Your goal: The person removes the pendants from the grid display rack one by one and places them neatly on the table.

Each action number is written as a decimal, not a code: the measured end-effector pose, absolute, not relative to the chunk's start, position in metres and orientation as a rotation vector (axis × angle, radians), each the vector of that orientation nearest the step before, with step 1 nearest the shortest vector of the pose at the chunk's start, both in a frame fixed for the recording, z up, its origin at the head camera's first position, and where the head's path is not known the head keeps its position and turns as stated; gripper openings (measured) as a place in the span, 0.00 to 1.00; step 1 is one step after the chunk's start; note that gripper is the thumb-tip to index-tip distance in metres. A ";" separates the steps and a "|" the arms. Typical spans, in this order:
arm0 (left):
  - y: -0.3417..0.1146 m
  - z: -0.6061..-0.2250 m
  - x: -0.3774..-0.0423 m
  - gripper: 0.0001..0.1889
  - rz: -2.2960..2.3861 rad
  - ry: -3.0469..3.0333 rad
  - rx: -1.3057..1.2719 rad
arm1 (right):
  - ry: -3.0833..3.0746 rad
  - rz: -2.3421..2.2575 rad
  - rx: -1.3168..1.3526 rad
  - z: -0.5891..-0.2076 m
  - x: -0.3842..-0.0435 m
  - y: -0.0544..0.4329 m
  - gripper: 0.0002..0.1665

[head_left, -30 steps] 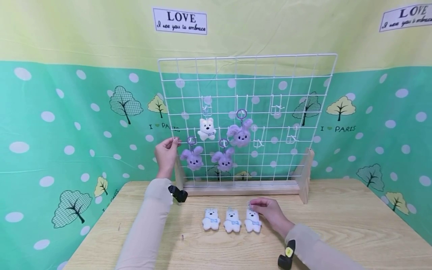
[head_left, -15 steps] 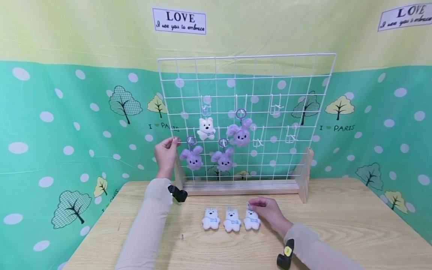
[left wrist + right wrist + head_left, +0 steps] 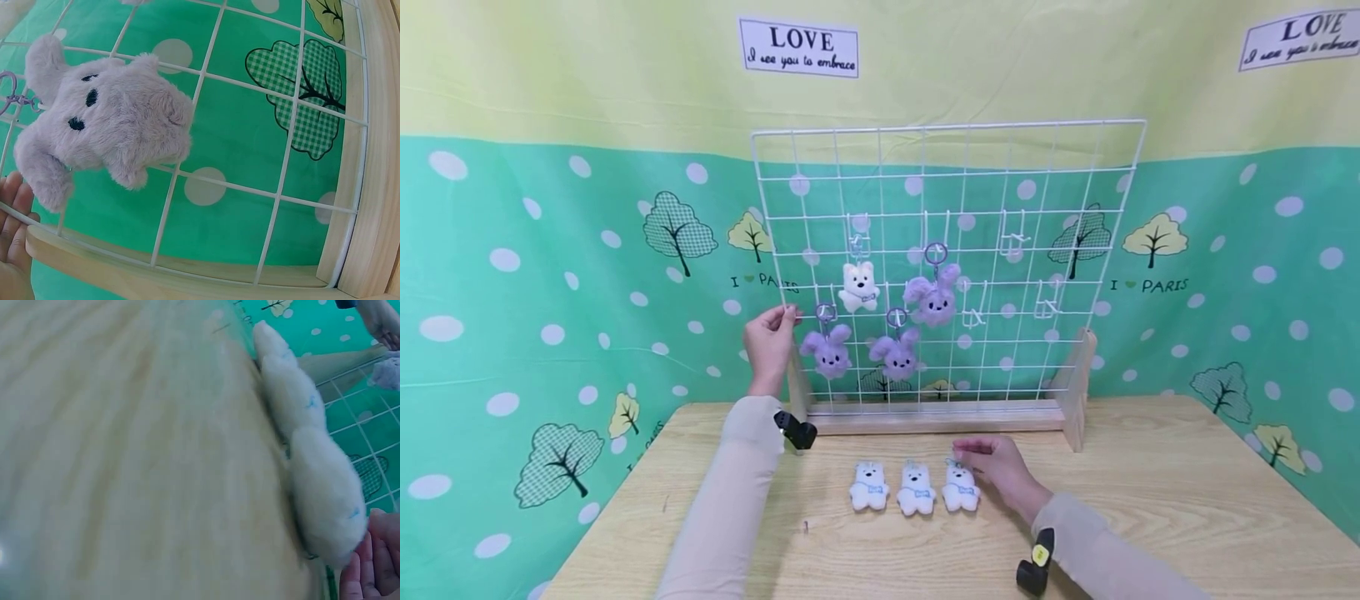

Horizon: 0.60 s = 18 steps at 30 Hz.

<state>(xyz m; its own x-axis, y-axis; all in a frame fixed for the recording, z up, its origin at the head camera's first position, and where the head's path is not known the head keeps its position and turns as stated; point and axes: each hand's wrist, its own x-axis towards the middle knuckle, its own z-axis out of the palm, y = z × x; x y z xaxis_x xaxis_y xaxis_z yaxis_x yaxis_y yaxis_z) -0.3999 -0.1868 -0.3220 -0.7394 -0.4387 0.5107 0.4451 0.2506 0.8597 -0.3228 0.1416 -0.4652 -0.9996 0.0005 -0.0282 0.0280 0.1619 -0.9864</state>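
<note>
Bear keychain [image 3: 960, 492], white and rightmost of three lying in a row on the wooden table [image 3: 1157, 492], is pinched at its top by the right hand [image 3: 1002, 471]. The left hand [image 3: 769, 343] grips the wire grid rack's [image 3: 880, 129] left edge, beside a hanging purple bunny keychain [image 3: 829, 353].

Through my head view I'm looking at a pale wooden tabletop [image 3: 1165, 483] with streaky grain and a small dark mark [image 3: 806, 527] left of centre. Toward its far side stands a light wooden stand [image 3: 940, 422], set lengthwise across it. In front of that I see three plush toys face up in a row, just beside one another: left white bear [image 3: 869, 490], middle white bear [image 3: 916, 493] and right white bear [image 3: 960, 493].
</note>
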 end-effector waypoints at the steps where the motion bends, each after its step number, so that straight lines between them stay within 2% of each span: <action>1: -0.187 -0.322 -0.400 0.11 -1.574 -1.814 -0.006 | 2.368 -2.026 0.019 -0.463 -0.323 0.142 0.14; 8: -0.187 -0.323 -0.401 0.11 -1.575 -1.828 0.009 | 2.400 -2.010 -0.059 -0.430 -0.324 0.149 0.18; 18: -0.188 -0.323 -0.400 0.12 -1.589 -1.827 0.007 | 2.520 -2.020 -0.181 -0.356 -0.312 0.166 0.25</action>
<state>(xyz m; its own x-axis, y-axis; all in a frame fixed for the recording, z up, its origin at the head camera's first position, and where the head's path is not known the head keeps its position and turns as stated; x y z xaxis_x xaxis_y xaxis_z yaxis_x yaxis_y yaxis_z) -0.4002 -0.1882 -0.3227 -0.7516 -0.4368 0.4944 0.4291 0.2455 0.8692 -0.3119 0.1662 -0.3561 -0.9895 -0.0290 0.1419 -0.1448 0.2153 -0.9657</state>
